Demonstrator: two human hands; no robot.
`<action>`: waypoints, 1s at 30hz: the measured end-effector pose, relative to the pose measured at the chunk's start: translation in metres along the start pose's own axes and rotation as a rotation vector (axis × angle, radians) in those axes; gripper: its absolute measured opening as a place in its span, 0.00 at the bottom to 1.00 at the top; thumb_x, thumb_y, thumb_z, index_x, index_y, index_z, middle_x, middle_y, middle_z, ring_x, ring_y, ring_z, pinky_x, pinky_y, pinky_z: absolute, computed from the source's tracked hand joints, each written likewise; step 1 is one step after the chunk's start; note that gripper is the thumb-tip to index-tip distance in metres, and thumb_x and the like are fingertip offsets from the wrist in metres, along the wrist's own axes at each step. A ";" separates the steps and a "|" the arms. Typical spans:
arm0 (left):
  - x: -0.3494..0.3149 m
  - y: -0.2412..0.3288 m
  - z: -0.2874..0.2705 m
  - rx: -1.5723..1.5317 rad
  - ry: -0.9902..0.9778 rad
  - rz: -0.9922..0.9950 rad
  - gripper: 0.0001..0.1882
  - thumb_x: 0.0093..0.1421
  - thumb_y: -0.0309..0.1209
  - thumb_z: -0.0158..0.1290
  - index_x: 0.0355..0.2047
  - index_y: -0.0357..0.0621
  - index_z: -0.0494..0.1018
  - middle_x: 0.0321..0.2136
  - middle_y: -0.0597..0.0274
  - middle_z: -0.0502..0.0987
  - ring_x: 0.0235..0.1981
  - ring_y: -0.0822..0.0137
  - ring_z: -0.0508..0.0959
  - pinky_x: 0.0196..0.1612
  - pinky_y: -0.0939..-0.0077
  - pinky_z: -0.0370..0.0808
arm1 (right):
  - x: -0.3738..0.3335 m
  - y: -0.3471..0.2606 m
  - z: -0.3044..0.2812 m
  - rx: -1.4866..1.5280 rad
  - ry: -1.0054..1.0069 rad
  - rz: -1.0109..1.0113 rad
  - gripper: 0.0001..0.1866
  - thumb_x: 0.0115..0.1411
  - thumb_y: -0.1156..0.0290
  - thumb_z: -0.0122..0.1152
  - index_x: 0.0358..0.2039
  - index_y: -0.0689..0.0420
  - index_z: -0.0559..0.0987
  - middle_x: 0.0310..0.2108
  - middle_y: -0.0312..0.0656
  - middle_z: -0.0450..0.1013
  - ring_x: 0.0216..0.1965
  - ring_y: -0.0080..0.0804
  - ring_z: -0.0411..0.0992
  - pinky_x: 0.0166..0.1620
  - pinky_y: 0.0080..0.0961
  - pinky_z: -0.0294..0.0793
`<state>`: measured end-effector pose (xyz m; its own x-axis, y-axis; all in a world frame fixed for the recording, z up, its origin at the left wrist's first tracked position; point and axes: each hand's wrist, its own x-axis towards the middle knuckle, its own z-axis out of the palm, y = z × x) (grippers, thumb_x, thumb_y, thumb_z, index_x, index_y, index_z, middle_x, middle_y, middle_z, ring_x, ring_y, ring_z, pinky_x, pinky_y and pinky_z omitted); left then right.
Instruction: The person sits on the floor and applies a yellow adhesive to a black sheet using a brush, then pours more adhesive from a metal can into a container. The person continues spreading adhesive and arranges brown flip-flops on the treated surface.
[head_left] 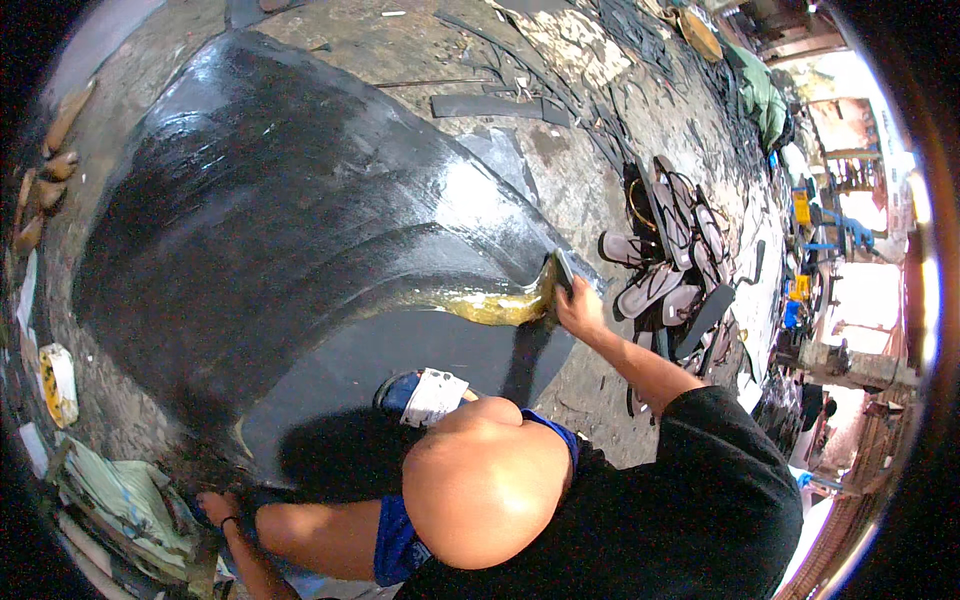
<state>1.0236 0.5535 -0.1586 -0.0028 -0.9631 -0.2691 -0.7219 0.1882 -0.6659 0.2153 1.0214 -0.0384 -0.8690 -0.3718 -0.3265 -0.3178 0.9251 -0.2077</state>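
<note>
A large black sheet [250, 200] lies on the ground, its surface wet and streaked. Along its near edge runs a band of thick yellowish glue-like paste [480, 303]. My right hand [580, 308] is closed round a flat dark spreader [564, 270], which touches the sheet's right corner where the paste ends. Under the near edge shows a smooth dark grey sheet [330, 365], shaded in part. My left hand [218, 508] is low beside the sheets' near left corner; its fingers are too small and shadowed to read.
Right of the sheet lies a heap of sandals [670, 270] with pale insoles and dark straps. Dark offcut strips [490, 106] are scattered beyond. At the left are brown shoe-last-like pieces [55, 180], a white and yellow container [58, 385] and a pale green sack [125, 500]. My foot [405, 392] stands on the grey sheet.
</note>
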 end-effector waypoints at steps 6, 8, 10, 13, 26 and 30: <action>-0.015 0.037 0.023 -0.049 0.077 -0.026 0.27 0.64 0.39 0.42 0.51 0.21 0.62 0.28 0.48 0.79 0.21 0.58 0.81 0.21 0.65 0.79 | 0.093 -0.185 0.015 0.159 0.169 -0.148 0.21 0.57 0.59 0.53 0.31 0.70 0.74 0.29 0.65 0.73 0.33 0.62 0.74 0.39 0.51 0.73; -0.015 0.031 0.020 -0.051 0.122 -0.070 0.28 0.64 0.40 0.43 0.52 0.22 0.61 0.29 0.47 0.79 0.22 0.57 0.81 0.21 0.63 0.79 | 0.134 -0.246 0.015 0.201 0.122 -0.240 0.21 0.56 0.59 0.53 0.27 0.70 0.75 0.29 0.66 0.73 0.34 0.60 0.75 0.39 0.50 0.74; -0.015 0.001 0.022 -0.017 0.168 -0.149 0.31 0.62 0.41 0.48 0.54 0.24 0.59 0.32 0.43 0.78 0.25 0.55 0.82 0.25 0.60 0.80 | 0.154 -0.330 0.008 0.177 -0.001 -0.292 0.19 0.54 0.59 0.54 0.31 0.67 0.77 0.31 0.60 0.76 0.36 0.56 0.76 0.39 0.48 0.75; -0.026 0.073 -0.003 -0.238 0.073 -0.123 0.33 0.61 0.42 0.48 0.56 0.24 0.56 0.39 0.38 0.77 0.30 0.52 0.82 0.29 0.57 0.81 | 0.160 -0.389 0.012 -0.141 -0.099 -0.495 0.16 0.53 0.61 0.56 0.40 0.54 0.79 0.36 0.49 0.78 0.40 0.51 0.76 0.41 0.44 0.76; -0.038 0.070 -0.025 -0.321 -0.211 -0.100 0.33 0.57 0.35 0.53 0.59 0.31 0.56 0.57 0.38 0.63 0.40 0.45 0.79 0.38 0.58 0.80 | 0.082 -0.058 -0.050 -0.695 -0.418 -1.032 0.29 0.48 0.77 0.55 0.52 0.41 0.73 0.38 0.47 0.75 0.36 0.45 0.76 0.36 0.43 0.76; -0.056 0.051 -0.028 -0.309 -0.149 -0.166 0.36 0.55 0.35 0.54 0.60 0.32 0.54 0.59 0.39 0.60 0.51 0.46 0.72 0.49 0.61 0.75 | 0.006 -0.021 -0.036 -0.223 -0.309 -0.487 0.19 0.56 0.68 0.55 0.49 0.54 0.73 0.39 0.55 0.73 0.40 0.59 0.72 0.41 0.48 0.72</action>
<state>0.9677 0.6120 -0.1584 0.2160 -0.9326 -0.2890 -0.8790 -0.0569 -0.4735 0.2031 1.0026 -0.0026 -0.4644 -0.7298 -0.5018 -0.7513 0.6246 -0.2130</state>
